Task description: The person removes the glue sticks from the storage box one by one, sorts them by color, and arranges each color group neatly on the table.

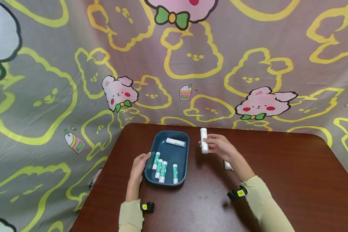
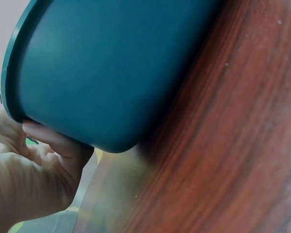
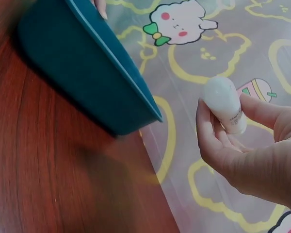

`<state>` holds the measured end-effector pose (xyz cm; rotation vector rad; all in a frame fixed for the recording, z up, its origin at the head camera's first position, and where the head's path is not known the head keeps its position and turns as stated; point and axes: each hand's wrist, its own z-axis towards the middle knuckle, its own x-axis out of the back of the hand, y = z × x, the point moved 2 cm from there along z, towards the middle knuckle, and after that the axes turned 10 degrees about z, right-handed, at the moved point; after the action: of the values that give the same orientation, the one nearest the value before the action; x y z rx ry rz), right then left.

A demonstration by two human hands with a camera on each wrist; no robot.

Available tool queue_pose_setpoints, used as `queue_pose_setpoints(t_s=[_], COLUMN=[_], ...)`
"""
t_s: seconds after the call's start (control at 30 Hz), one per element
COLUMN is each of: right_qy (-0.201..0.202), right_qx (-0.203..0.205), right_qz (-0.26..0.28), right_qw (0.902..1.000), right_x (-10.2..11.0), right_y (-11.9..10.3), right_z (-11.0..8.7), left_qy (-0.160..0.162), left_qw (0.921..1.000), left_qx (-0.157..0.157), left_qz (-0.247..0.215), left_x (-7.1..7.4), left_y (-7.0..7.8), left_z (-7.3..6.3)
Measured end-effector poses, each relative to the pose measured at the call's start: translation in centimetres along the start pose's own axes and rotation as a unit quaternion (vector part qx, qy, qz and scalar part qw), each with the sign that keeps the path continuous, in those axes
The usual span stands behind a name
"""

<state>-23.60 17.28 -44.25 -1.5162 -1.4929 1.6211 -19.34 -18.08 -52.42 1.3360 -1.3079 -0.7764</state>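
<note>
White tube [image 3: 221, 97] in right fingers [image 3: 207, 131] bears small, unreadable dark print [image 3: 236, 118].

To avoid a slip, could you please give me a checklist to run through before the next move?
1. Right hand gripping the raised tube: ok.
2. Left hand holding the blue bin: ok.
3. Bare space inside the bin: ok.
4. Tubes in the bin all aligned: not ok, one white tube lies crosswise.
5. White object on the table fully visible: not ok, right forearm hides part.
6. Raised tube sealed: cannot tell.
</note>
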Motion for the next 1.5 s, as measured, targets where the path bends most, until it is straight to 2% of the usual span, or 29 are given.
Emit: queue_pose_setpoints(t_s=[0.53, 1.0, 1.33, 1.5], right_qy=[0.016, 0.031, 0.032, 0.044], right_qx=[0.015, 0.004, 0.014, 0.017], right_qz=[0.013, 0.01, 0.032, 0.015], right_qw=[0.9997, 0.9995, 0.9989, 0.9988], right_x=[2.5, 4.9, 6.2, 6.9], right_y=[-0.8, -1.1, -1.5, -1.6], right_z=[-1.7, -2.8, -3.7, -4.1], left_qy=[-0.002, -0.002, 0.001, 0.001], left_qw=[1.0, 0.9999, 1.0, 0.9999], left_qx=[0.002, 0.01, 0.009, 0.01], left_qz=[0.005, -0.002, 0.004, 0.007], left_x=[0.1, 0.0, 0.0, -0.1], left_y=[0.1, 0.1, 0.0, 0.0], left_z=[-0.1, 0.0, 0.1, 0.0])
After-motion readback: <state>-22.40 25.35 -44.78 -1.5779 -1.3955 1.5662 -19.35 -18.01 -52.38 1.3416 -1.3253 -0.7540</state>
